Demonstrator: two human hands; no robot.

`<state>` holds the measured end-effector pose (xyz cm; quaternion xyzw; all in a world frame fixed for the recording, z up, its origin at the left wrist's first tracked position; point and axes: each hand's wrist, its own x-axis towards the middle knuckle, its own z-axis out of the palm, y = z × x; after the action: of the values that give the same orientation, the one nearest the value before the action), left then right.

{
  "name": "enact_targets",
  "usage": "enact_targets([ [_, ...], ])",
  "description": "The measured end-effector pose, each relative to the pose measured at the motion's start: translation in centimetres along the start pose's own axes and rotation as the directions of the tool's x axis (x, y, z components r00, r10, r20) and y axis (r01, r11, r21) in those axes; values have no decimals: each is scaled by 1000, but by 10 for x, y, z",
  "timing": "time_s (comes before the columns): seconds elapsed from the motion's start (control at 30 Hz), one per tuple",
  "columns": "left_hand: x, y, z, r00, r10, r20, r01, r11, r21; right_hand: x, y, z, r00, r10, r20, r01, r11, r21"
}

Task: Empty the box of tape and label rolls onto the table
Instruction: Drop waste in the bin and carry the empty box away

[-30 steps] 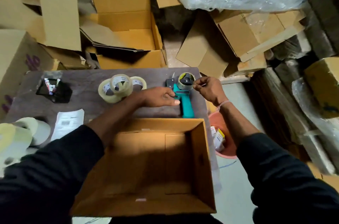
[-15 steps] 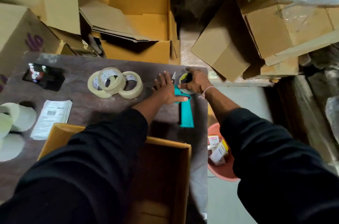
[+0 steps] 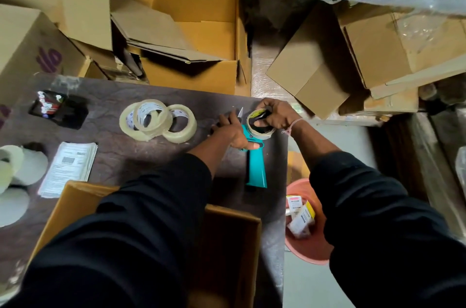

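Observation:
A teal tape dispenser (image 3: 256, 166) lies on the dark table (image 3: 141, 156) near its right edge, handle toward me. My left hand (image 3: 233, 135) presses down on its body. My right hand (image 3: 276, 114) grips the tape roll (image 3: 259, 122) mounted on its head. Three clear tape rolls (image 3: 157, 119) lie overlapping at mid-table. White label rolls (image 3: 15, 176) sit at the left edge. The open cardboard box (image 3: 232, 239) stands at the near edge, its inside largely hidden by my left sleeve.
A stack of printed slips (image 3: 69, 167) and a black packet (image 3: 56, 108) lie on the table's left. An orange bucket (image 3: 306, 247) with small cartons stands on the floor to the right. Cardboard boxes (image 3: 191, 30) crowd the space behind the table.
The view has tilted forward, so my sleeve now covers most of the box. My left hand went from fingers spread beside the dispenser to pressing on it; my right hand stays on the roll.

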<state>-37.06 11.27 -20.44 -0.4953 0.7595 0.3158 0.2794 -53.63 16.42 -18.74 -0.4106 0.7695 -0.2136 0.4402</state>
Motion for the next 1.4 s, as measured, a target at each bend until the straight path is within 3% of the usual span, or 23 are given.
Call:
enact_targets([
  [0.1,-2,3,-1,1000,-28,4,28,1000,13,-1,8,1,1000,-4,-13,7,980,198],
  [0.23,3,3,0,999,-36,10,36,999,30,-3,16,5,999,-22,-45,31,973,231],
  [0.43,3,3,0,999,-33,16,33,999,22,5,14,-8,995,65,81,-60,996,-66],
  [0.53,7,1,2,999,-39,20,39,999,21,13,7,-11,995,81,51,-73,987,-141],
  [0.67,19,-2,6,998,-40,45,37,997,61,16,4,-14,990,141,16,-139,986,-92],
  [0.77,13,0,3,998,-49,50,47,998,44,17,-2,-14,991,86,-99,-104,974,-200],
  [0.9,10,1,2,997,-53,48,52,998,39,10,-1,-15,993,57,-100,-77,975,-208],
  [0.97,9,1,3,998,-50,46,48,998,42,8,2,-17,985,28,-171,-65,974,-216],
  [1.07,1,4,0,998,-51,34,50,998,25,2,1,-23,940,36,-339,-85,988,-129],
  [1.17,-3,5,-1,998,-53,27,53,998,21,-19,1,-32,907,103,-408,-109,994,8],
  [1.27,-8,5,-1,998,-57,8,57,998,21,-54,15,-30,878,228,-422,-136,962,237],
  [1.4,-22,5,0,998,-41,-37,41,999,0,-107,54,-14,825,461,-327,-205,783,587],
])
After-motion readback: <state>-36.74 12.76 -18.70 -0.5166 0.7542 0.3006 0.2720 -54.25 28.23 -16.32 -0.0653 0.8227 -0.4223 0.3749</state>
